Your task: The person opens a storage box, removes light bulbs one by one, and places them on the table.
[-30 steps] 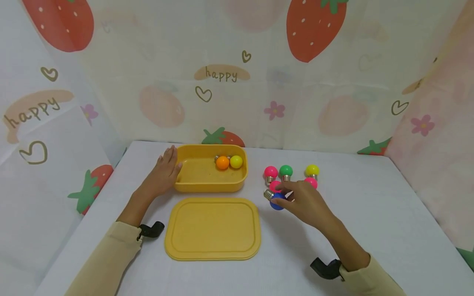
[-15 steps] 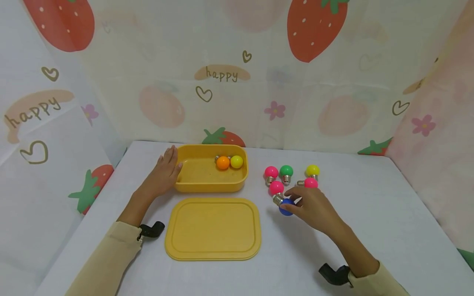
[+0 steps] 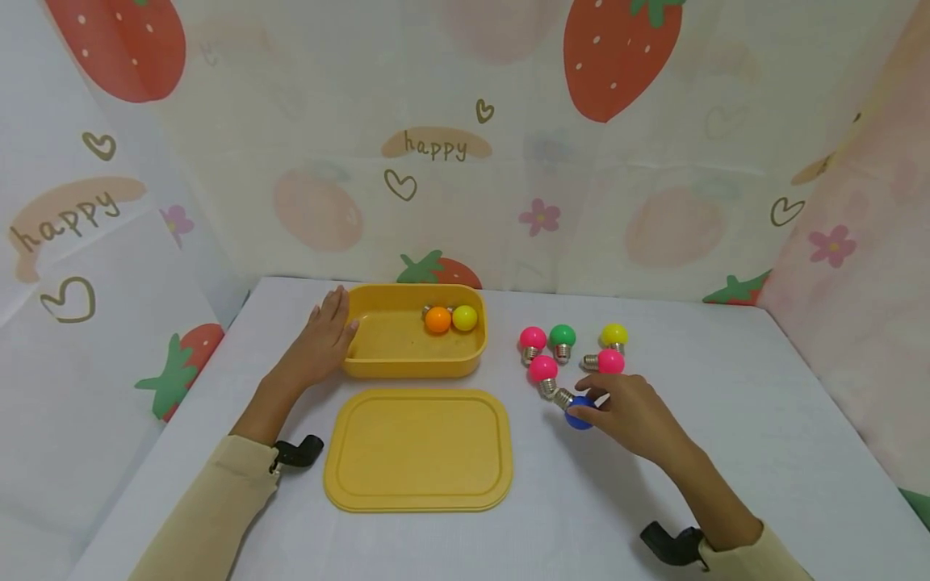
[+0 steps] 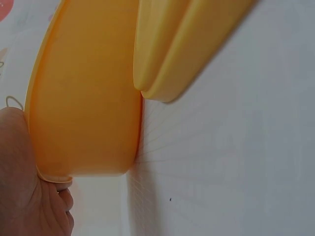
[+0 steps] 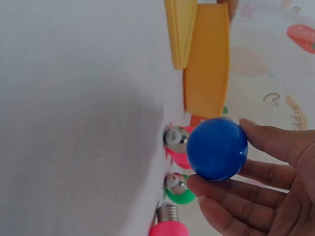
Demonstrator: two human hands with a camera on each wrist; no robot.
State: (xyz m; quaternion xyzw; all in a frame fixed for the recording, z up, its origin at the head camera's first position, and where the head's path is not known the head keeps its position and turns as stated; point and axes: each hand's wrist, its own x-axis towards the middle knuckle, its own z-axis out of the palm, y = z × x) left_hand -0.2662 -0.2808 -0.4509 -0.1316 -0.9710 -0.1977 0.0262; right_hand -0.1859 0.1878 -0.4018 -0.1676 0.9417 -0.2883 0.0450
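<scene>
My right hand point(image 3: 635, 415) pinches a blue light bulb point(image 5: 217, 149) between thumb and fingers, its metal screw base pointing to the upper left in the head view. Close by lies a pink bulb point(image 3: 542, 369), its base right near the blue one's base. My left hand point(image 3: 320, 343) rests with straight fingers against the left end of a yellow plastic box point(image 3: 407, 369); the left wrist view shows the palm at the box wall point(image 4: 83, 98). Inside the box, toward its right side, lie an orange bulb point(image 3: 437, 320) and a yellow bulb point(image 3: 465, 318).
Right of the box lie another pink bulb point(image 3: 533, 338), a green bulb point(image 3: 563, 336), a yellow bulb point(image 3: 613, 335) and a third pink bulb point(image 3: 610, 361). The flat yellow lid point(image 3: 418, 450) lies in front of the box. A printed cloth backdrop point(image 3: 465, 202) stands behind the white table.
My right hand has moved right and toward me with the blue bulb, uncovering the pink bulbs near it. The left hand, box and lid have stayed put.
</scene>
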